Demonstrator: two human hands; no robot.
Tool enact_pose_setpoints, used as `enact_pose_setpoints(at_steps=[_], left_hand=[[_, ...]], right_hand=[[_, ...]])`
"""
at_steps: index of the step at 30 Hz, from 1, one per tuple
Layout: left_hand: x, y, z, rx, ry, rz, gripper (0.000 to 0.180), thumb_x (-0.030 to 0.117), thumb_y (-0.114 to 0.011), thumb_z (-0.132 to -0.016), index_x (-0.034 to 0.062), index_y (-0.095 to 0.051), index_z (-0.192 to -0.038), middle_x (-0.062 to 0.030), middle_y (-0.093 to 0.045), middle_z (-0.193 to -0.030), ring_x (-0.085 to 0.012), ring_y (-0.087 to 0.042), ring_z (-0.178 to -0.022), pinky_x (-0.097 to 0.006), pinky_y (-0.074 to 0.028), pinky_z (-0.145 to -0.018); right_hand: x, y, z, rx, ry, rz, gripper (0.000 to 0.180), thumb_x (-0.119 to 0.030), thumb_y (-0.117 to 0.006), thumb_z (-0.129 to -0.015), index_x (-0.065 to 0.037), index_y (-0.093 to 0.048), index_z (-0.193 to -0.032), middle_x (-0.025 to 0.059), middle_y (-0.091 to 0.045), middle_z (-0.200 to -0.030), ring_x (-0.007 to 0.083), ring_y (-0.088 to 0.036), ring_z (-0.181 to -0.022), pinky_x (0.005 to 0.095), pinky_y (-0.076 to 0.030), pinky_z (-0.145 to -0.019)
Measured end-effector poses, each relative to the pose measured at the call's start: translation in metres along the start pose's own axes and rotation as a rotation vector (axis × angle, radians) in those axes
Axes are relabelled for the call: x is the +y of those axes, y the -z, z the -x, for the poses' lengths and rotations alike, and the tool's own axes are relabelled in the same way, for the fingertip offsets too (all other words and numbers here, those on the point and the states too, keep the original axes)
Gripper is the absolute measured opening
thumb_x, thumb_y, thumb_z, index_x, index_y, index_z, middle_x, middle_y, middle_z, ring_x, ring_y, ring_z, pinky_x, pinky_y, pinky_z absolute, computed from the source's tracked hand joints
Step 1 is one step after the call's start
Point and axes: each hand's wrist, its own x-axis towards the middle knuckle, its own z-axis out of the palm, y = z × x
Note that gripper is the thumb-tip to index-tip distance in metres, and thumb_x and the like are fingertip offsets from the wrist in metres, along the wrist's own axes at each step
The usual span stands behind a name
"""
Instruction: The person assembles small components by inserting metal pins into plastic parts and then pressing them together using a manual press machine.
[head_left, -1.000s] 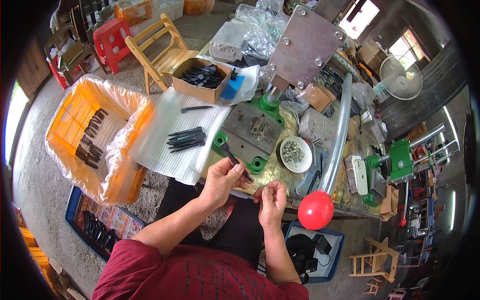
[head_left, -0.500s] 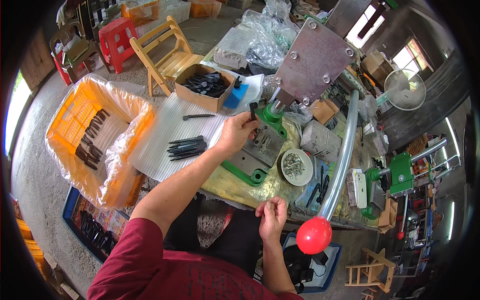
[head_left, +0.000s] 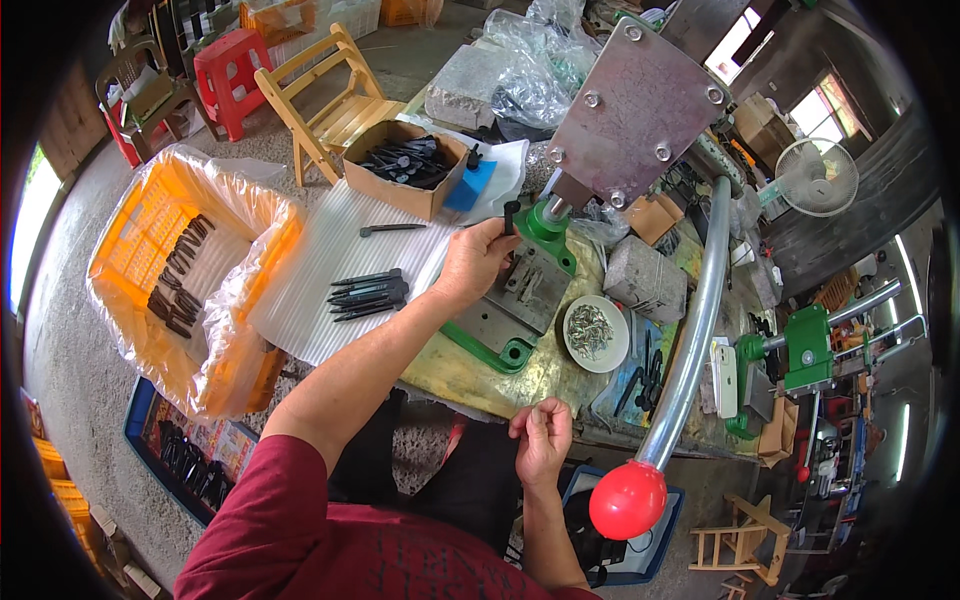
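My left hand point(head_left: 474, 264) reaches over the green-based hand press point(head_left: 547, 238) with its fingers closed on a slim black piece point(head_left: 511, 216). That piece stands roughly upright beside the press column; its lower end is hidden by my fingers. Below the table's near edge, my right hand point(head_left: 542, 440) is closed in a pinch, and whatever lies between the fingertips is too small to name. A white bowl point(head_left: 597, 334) of small metal parts stands right of the press plate. Several similar black pieces point(head_left: 368, 295) lie on a white foam sheet point(head_left: 320, 322) to the left.
A carton point(head_left: 432, 205) of black parts sits behind the foam sheet. A plastic-lined orange crate point(head_left: 265, 290) stands at left. The press lever point(head_left: 700, 345) with its red ball point(head_left: 628, 499) slants down at right, near a concrete block point(head_left: 645, 278). A wooden chair point(head_left: 350, 108) is behind.
The view has shifted slightly. My left hand stays at the press with the black piece, which is a little nearer the column. My right hand keeps its pinch.
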Motion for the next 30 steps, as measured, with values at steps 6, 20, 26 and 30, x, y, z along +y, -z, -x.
enact_pose_setpoints(at_steps=[6, 20, 26, 30], left_hand=[[-0.002, 0.0, 0.001, 0.029, -0.009, 0.033, 0.008, 0.009, -0.052, -0.08, 0.0009, -0.055, -0.082, -0.0014, -0.055, -0.068, -0.0074, -0.054, -0.063, -0.022, -0.048, -0.055], [-0.002, -0.002, 0.001, 0.044, 0.003, 0.007, 0.008, 0.009, -0.054, -0.078, 0.0011, -0.055, -0.081, -0.0024, -0.055, -0.068, -0.0092, -0.054, -0.062, -0.023, -0.046, -0.055], [0.006, 0.003, -0.005, -0.05, -0.491, -0.296, 0.014, 0.01, -0.058, -0.071, -0.0009, -0.05, -0.076, -0.0165, -0.051, -0.067, -0.0337, -0.049, -0.062, -0.034, -0.04, -0.056], [0.006, 0.004, -0.009, -0.076, -0.473, -0.31, 0.016, 0.01, -0.058, -0.071, -0.0011, -0.047, -0.071, -0.0162, -0.049, -0.065, -0.035, -0.048, -0.063, -0.036, -0.039, -0.055]], right_hand=[[0.002, 0.001, 0.001, -0.004, -0.001, -0.013, 0.011, -0.01, -0.046, -0.084, -0.005, -0.039, -0.092, 0.0077, -0.049, -0.065, 0.0124, -0.046, -0.056, 0.0226, -0.038, -0.052], [0.002, 0.0, 0.002, -0.004, -0.002, 0.008, 0.012, -0.012, -0.047, -0.083, -0.006, -0.039, -0.091, 0.0076, -0.049, -0.065, 0.013, -0.046, -0.055, 0.0231, -0.038, -0.051], [-0.017, 0.001, -0.008, 0.015, 0.204, 0.1, 0.009, -0.01, -0.044, -0.082, -0.003, -0.045, -0.086, 0.0103, -0.049, -0.069, 0.0152, -0.046, -0.059, 0.0251, -0.039, -0.053], [-0.067, -0.006, -0.034, 0.031, 0.579, 0.138, 0.016, -0.018, -0.047, -0.082, -0.002, -0.047, -0.082, 0.0107, -0.05, -0.071, 0.0186, -0.049, -0.066, 0.0278, -0.041, -0.06]])
